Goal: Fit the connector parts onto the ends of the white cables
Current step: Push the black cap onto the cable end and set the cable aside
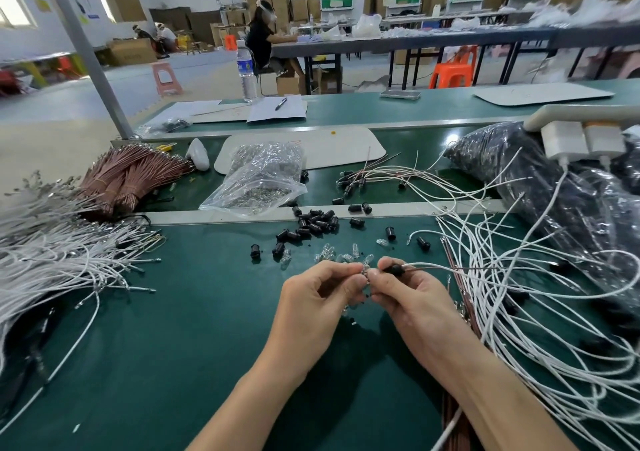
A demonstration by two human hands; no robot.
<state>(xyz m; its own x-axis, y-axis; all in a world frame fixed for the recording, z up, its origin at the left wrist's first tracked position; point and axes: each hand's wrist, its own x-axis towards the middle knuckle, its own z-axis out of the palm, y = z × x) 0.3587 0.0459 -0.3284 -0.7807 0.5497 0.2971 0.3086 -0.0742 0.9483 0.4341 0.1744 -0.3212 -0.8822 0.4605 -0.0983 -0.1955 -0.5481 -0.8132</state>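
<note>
Both pinch: left hand (311, 298) a clear bulb (366, 275), right hand (412, 298) the black connector (394, 270) lying sideways (cable (426, 266) trailing right)

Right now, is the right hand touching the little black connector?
Touching. The head view shows the right hand pinching the black connector between its thumb and fingertip, with no gap.

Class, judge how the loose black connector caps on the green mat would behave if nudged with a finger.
The black caps look round-bodied and many lie on their sides, so they would probably roll. Small and loosely piled, they would likely scatter easily.
</note>
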